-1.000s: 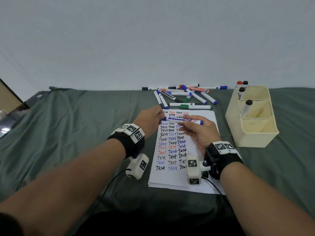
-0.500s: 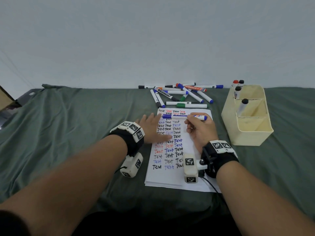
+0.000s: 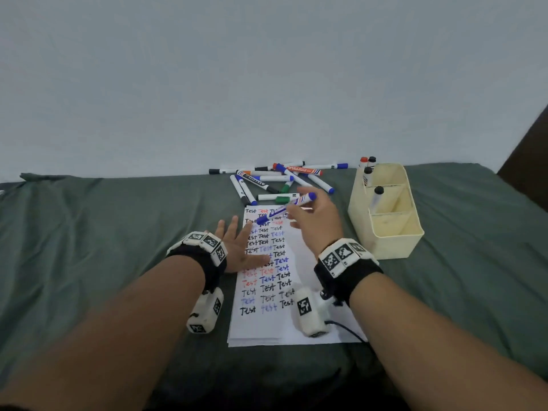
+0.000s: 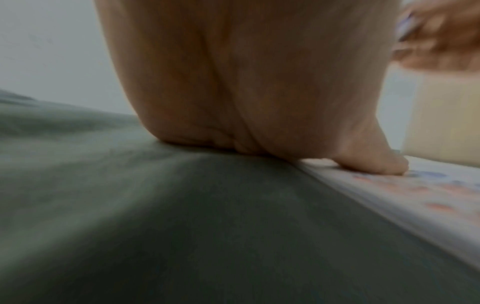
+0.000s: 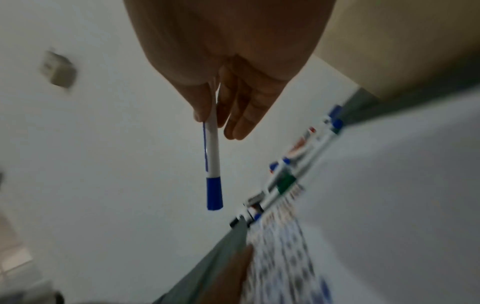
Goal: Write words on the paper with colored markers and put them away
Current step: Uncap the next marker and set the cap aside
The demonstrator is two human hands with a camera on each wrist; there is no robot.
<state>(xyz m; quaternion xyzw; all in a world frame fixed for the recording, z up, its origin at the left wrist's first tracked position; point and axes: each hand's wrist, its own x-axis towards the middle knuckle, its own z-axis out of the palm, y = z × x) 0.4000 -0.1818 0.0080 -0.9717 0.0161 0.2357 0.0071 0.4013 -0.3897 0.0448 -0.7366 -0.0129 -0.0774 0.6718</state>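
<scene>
1. Where the green cloth (image 3: 89,247) lies nearest the person, the stack of paper (image 3: 296,330) rests on it, its sheet filled with rows of "Test" in black, red and blue.
2. At the paper's left edge the left hand (image 3: 237,247) lies flat with fingers straight and spread; the left wrist view shows the thumb (image 4: 374,162) pressing on the sheet.
3. Above the upper part of the paper the right hand (image 3: 314,223) pinches the blue marker (image 3: 284,207) between thumb and fingers; the marker is capped, clear of the sheet, and tilted, its cap end toward the left.
4. Right of the paper stands the cream organizer (image 3: 394,247); four markers stand in its two far compartments.
5. Beyond the paper's top edge a heap of loose markers (image 3: 275,180) lies on the cloth beside the wall (image 3: 267,69).
</scene>
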